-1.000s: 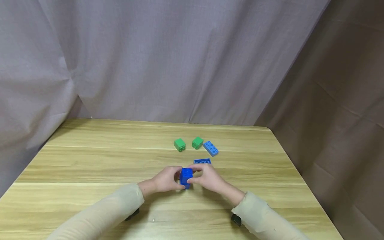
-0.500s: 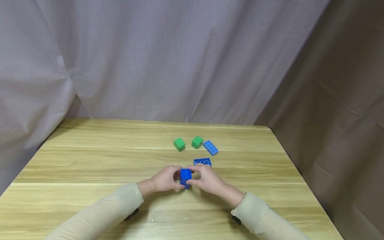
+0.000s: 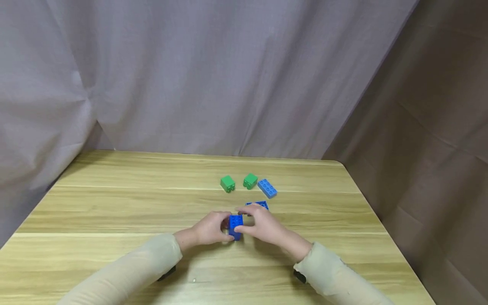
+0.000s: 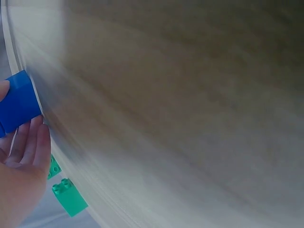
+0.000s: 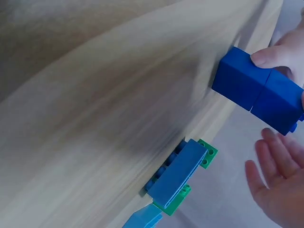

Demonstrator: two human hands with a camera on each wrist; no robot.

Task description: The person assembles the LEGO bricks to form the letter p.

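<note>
Two dark blue toy building bricks are stacked upright near the middle of the table. The lower brick (image 5: 241,78) stands on the tabletop, its seam with the upper brick (image 3: 236,220) closed. My left hand (image 3: 209,228) grips the lower brick from the left, with thumb (image 5: 266,57) and fingers (image 4: 33,142) on opposite sides. Right of the stack, my right hand (image 3: 267,226) has its fingers (image 5: 275,164) spread, apart from the bricks. Its thumb is at the upper brick's near side; whether it touches cannot be told.
Behind my right hand an upturned blue brick (image 3: 262,204) lies studs down, partly covered. Farther back lie two green bricks (image 3: 228,184) (image 3: 250,181) and a lighter blue brick (image 3: 267,188), studs up. A grey curtain (image 3: 190,84) hangs behind the wooden table (image 3: 114,203).
The upper brick has come down flush onto the lower one. My right hand's fingers have loosened and lifted off the upper brick, while my left hand stays in place.
</note>
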